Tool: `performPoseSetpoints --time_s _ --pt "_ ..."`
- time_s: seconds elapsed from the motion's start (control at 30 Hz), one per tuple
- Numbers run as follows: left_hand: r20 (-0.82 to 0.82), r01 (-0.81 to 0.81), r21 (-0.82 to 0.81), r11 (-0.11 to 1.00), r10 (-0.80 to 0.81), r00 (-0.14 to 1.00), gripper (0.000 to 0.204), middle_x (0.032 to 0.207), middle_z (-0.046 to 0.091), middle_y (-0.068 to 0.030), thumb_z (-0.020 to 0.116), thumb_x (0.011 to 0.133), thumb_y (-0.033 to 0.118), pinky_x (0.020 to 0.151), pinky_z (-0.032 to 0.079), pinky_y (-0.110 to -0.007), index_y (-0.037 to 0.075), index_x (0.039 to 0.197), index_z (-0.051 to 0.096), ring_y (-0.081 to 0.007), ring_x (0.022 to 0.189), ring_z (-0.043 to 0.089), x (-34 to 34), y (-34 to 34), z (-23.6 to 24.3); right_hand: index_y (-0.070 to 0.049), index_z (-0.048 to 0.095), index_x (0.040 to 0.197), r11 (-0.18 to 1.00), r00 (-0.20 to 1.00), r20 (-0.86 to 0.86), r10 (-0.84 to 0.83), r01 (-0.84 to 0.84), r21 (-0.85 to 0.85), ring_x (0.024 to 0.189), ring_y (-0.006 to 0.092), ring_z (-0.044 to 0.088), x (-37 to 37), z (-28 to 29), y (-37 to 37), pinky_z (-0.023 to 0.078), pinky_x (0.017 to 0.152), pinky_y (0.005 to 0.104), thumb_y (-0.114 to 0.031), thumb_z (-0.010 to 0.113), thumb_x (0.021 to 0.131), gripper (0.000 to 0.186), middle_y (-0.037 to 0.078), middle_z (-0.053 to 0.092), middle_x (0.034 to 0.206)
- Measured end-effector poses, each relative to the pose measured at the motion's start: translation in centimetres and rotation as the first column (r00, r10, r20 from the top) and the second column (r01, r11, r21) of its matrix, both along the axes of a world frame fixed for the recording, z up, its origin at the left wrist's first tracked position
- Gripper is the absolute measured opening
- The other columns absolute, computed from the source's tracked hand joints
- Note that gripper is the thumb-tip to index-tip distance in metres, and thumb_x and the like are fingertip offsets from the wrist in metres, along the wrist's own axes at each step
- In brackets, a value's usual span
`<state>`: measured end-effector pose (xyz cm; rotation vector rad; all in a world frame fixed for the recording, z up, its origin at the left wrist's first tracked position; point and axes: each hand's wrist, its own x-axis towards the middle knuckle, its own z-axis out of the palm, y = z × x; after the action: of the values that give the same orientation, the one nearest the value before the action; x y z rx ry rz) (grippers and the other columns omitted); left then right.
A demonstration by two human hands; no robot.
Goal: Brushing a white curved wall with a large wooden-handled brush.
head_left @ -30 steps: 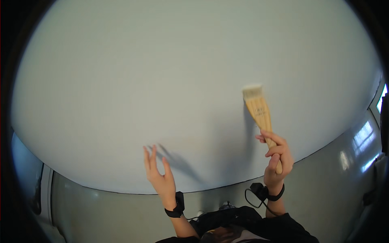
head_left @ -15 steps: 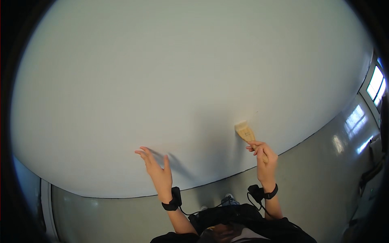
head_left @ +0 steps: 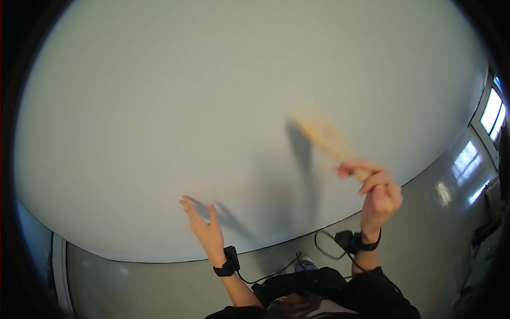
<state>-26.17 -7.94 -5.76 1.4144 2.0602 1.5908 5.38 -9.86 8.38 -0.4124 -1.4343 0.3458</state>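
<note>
At the lower right of the white wall [head_left: 159, 95], right hand [head_left: 380, 191] closed around the handle of a wooden flat brush [head_left: 330, 144]. Brush blurred, tilted up and to the left, bristle end uppermost, in front of the wall; bristle contact cannot be told. Left hand [head_left: 206, 227] raised, open and empty, thumb apart from the fingers; fingertips at or very near the wall, contact unclear. Black wristband [head_left: 229, 261] on the left wrist, second black band [head_left: 369, 243] on the right, each with a dark cable. Shadows of hand and brush fall on the wall. Below: grey floor [head_left: 143, 284], one shoe [head_left: 305, 263]. Far right: bright window [head_left: 493, 112].
</note>
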Motion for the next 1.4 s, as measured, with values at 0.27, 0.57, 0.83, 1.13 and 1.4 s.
performPoseSetpoints --time_s 0.27,0.57,0.83,1.13,1.4 --pt "0.013 0.153 0.039 0.987 -0.154 0.988 0.091 0.172 -0.003 -0.0246 0.064 0.099 0.015 0.126 0.016 -0.049 0.012 0.167 0.004 -0.0419 0.158 0.007 0.1 -0.1 -2.0 0.003 0.050 0.085 0.919 0.968 -0.026 -0.249 0.245 0.309 0.105 0.0370 0.072 -3.8 7.7 5.3 0.056 0.096 0.0466 -0.007 0.041 0.105 0.024 0.028 0.069 0.121" --pt "0.032 0.214 0.029 0.976 -0.215 0.976 0.088 0.171 -0.005 -0.0264 0.060 0.102 0.013 0.126 0.014 -0.049 0.011 0.167 0.001 -0.0454 0.157 0.005 0.1 -0.4 -1.6 0.001 0.044 0.077 0.950 0.957 -0.019 -0.289 0.284 -0.128 0.095 0.0331 0.073 -2.3 -4.4 1.4 0.057 0.090 0.0433 -0.010 0.039 0.107 0.032 0.027 0.071 0.115" --pt "0.008 0.246 0.051 0.968 -0.247 0.969 0.090 0.171 -0.010 -0.0257 0.060 0.101 0.012 0.126 0.014 -0.049 0.012 0.167 -0.002 -0.0457 0.157 0.005 0.2 -0.1 -1.5 0.005 0.051 0.080 0.928 0.945 0.037 -0.324 0.325 -0.183 0.091 0.0291 0.073 -2.6 -5.9 -0.7 0.057 0.085 0.0381 -0.010 0.039 0.107 0.033 0.024 0.072 0.113" --pt "0.007 0.224 0.078 0.971 -0.225 0.974 0.089 0.170 -0.010 -0.0270 0.059 0.101 0.011 0.126 0.013 -0.051 0.012 0.167 -0.001 -0.0464 0.157 0.002 0.4 -0.1 -1.4 0.010 0.063 0.091 0.848 0.949 0.132 -0.288 0.317 -0.426 0.082 0.0205 0.070 -2.4 -11.2 0.0 0.056 0.077 0.0337 -0.012 0.046 0.108 0.032 0.016 0.073 0.098" --pt "-0.064 0.187 0.063 0.980 -0.183 0.981 0.086 0.170 -0.006 -0.0274 0.057 0.102 0.014 0.125 0.016 -0.054 0.011 0.167 0.001 -0.0502 0.155 0.010 -0.3 -0.1 -2.4 0.007 0.061 0.080 0.670 0.994 0.060 -0.090 0.105 -0.735 0.067 0.0170 0.068 -2.7 -10.9 -0.3 0.055 0.065 0.0312 -0.016 0.051 0.108 0.037 0.013 0.072 0.080"
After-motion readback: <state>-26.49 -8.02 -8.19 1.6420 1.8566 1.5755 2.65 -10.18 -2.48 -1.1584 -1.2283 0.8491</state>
